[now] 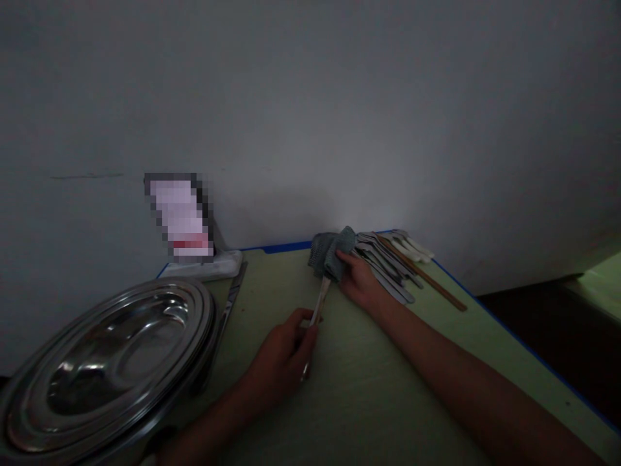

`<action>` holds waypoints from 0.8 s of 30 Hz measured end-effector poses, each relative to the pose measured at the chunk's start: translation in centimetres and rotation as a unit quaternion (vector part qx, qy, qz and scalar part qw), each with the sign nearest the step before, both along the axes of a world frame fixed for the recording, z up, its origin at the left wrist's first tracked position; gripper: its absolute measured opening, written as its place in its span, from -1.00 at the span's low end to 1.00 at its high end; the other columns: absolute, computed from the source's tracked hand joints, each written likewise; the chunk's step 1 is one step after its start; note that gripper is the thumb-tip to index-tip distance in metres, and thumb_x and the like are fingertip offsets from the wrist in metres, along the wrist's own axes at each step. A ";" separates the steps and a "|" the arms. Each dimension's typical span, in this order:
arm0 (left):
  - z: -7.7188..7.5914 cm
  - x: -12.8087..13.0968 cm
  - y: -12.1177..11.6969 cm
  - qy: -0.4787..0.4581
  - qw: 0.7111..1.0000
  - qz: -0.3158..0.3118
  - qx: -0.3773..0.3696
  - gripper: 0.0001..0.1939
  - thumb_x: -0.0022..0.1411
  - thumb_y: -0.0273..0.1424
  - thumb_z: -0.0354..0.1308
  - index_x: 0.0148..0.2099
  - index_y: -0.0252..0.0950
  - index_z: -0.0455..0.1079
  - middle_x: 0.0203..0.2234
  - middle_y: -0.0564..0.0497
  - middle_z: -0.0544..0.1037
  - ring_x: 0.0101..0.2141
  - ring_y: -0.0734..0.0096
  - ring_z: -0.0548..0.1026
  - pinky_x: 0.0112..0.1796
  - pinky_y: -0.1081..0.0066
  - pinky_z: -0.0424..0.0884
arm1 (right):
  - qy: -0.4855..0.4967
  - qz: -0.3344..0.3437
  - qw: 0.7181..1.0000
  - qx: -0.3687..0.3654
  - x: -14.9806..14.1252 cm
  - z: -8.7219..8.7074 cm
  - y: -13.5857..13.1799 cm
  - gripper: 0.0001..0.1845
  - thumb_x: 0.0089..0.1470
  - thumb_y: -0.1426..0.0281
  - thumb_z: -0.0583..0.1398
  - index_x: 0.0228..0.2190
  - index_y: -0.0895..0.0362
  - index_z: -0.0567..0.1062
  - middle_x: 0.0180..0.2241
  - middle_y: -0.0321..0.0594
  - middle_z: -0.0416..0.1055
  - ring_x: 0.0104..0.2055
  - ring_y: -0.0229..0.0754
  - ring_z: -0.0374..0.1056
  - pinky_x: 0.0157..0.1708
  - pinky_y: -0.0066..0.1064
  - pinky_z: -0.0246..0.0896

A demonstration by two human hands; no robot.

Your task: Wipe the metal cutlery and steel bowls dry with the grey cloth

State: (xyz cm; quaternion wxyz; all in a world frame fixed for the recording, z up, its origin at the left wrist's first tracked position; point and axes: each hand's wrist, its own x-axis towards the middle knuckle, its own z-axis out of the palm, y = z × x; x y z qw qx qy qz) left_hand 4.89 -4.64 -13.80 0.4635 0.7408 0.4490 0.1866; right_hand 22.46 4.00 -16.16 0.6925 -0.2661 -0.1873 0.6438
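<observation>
One slim utensil (319, 301) is shared between left hand (286, 349) and right hand (359, 278).
Its near end is gripped by the left hand's thumb and fingers; its long axis is angled forward and slightly right, into a grey cloth (334, 252) by which the far end is hidden. That cloth is pinched by the right hand, the nearer one to the far end. Just right of it, loose cutlery (388, 266) is heaped, crossed by a wooden stick (427, 277); metal dishes (116, 362) are stacked well left.
</observation>
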 end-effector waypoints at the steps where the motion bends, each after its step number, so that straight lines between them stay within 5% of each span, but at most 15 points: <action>1: 0.0 0.0 0.0 -0.003 1.000 0.003 -0.001 -0.65 0.28 -0.19 -0.17 -0.04 -0.32 0.20 -0.62 0.15 0.36 -0.61 0.49 0.32 -0.57 0.51 0.20 | -0.003 0.009 1.000 0.004 0.0 0.0 0.0 -0.79 -0.09 0.59 0.13 -0.37 0.12 0.45 -0.45 -0.34 0.53 -0.34 -0.24 0.45 -0.23 -0.39 0.37; 9: -0.6 0.1 0.2 -0.012 1.000 0.017 0.012 -0.64 0.29 -0.20 -0.18 -0.02 -0.32 0.19 -0.66 0.17 0.35 -0.64 0.50 0.31 -0.60 0.53 0.19 | -0.081 0.016 0.996 0.035 -0.7 -0.1 -0.4 -0.81 -0.21 0.37 0.31 -0.45 0.15 0.48 -0.42 -0.26 0.54 -0.34 -0.21 0.44 -0.25 -0.37 0.34; 17: -0.7 0.2 0.8 -0.048 0.994 0.085 0.053 -0.66 0.28 -0.24 -0.16 -0.01 -0.32 0.19 -0.73 0.20 0.32 -0.68 0.48 0.29 -0.62 0.52 0.20 | -0.230 0.023 0.973 0.011 -4.5 0.2 -3.7 -0.72 -0.22 0.29 0.30 -0.40 0.19 0.52 -0.42 -0.23 0.54 -0.37 -0.21 0.43 -0.23 -0.36 0.27; 24: -0.6 0.1 0.5 0.066 0.991 0.051 0.109 -0.61 0.28 -0.26 -0.19 0.06 -0.34 0.20 -0.62 0.07 0.47 -0.60 0.40 0.43 -0.53 0.47 0.27 | -0.211 -0.017 0.977 0.004 -4.0 -0.1 -2.9 -0.70 -0.18 0.21 0.26 -0.43 0.18 0.50 -0.44 -0.24 0.52 -0.39 -0.20 0.40 -0.30 -0.37 0.25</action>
